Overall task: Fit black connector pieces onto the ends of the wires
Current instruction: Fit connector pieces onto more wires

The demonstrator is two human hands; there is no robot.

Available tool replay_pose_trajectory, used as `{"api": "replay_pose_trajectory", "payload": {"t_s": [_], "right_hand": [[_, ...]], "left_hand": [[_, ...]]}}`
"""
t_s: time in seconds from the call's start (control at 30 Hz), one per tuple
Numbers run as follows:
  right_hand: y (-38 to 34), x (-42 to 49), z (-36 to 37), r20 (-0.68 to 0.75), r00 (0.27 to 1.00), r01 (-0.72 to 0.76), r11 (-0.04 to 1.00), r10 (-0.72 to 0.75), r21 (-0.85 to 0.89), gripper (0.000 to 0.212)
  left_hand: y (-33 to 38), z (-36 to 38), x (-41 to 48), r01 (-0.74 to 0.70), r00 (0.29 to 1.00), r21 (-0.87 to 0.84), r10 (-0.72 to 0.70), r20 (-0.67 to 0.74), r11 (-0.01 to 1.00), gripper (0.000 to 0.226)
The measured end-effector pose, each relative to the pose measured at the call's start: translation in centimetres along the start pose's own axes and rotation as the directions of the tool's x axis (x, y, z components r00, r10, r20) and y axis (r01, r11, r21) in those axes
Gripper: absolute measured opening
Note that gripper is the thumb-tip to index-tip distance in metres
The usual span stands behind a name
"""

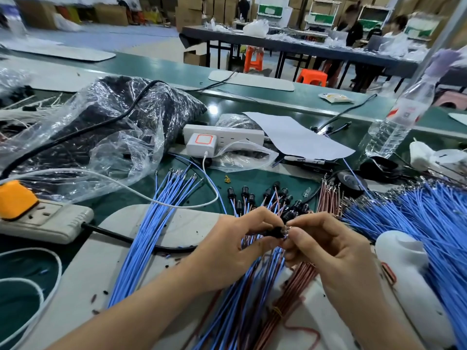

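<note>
Status: left hand (235,238) pinches a black connector (275,229) between thumb and fingertips. Right hand (326,246) pinches a wire end (288,227) right up against it, with the fingertips of both hands nearly touching. Looks like mid-insertion. Can't tell if the tip is seated, since fingers cover the joint.

Done: a cluster of finished pieces (252,195), roughly a dozen black caps with blue and brown leads, lies on the bench (252,178) just beyond the hands.

Left: a lot.
- Loose blue wires (156,223) fan out at left with bare metal tips.
- Brown wires (328,198) sit bare-ended beyond the right hand.
- A big blue heap (429,223) fills the right side.

Judging by that, it's early in the batch. Connector stock is probably the dark stuff in the clear plastic bag (121,117) at far left, with a black cord (101,127) draped over it.

Room: tight.
- Wires run under both wrists, so a wide sweep would drag them.
- A white cable (151,195) loops across the blue wire tips and is easy to snag.
- Grey power strip (45,221) sits at left, white power strip (222,133) straight ahead.
- Water bottle (396,122) stands upright far right, tippable if the right arm swings out.
- A white plastic object (404,261) just beside the right forearm limits that side.

Best free spot for the next finished piece is the green patch beside the cluster.
</note>
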State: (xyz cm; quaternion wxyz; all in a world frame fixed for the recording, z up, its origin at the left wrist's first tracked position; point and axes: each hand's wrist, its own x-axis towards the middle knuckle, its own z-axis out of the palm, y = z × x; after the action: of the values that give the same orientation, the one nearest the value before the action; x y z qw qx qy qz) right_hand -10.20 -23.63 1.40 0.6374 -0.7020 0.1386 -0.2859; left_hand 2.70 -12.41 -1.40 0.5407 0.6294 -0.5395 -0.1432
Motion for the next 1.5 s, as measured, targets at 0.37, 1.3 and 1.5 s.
{"api": "replay_pose_trajectory", "payload": {"t_s": [0.37, 1.3, 1.5], "right_hand": [[0.53, 0.12, -0.03, -0.054, 0.998, 0.037, 0.994, -0.043, -0.099, 0.005], [0.27, -0.11, -0.60, -0.012, 0.997, 0.071, 0.961, -0.077, -0.266, 0.016], [0.19, 0.00, -0.57, 0.013, 0.999, 0.050, 0.975, -0.048, -0.215, 0.016]], "left_hand": [[-0.27, -0.04, 0.06, 0.049, 0.999, 0.067, -0.048, -0.020, 0.997, 0.016], [-0.44, -0.13, 0.04, 0.063, 0.998, -0.001, -0.063, 0.003, 0.998, 0.015], [-0.16, -0.25, 0.08, 0.085, 0.996, -0.028, -0.084, 0.024, 0.996, 0.018]]}}
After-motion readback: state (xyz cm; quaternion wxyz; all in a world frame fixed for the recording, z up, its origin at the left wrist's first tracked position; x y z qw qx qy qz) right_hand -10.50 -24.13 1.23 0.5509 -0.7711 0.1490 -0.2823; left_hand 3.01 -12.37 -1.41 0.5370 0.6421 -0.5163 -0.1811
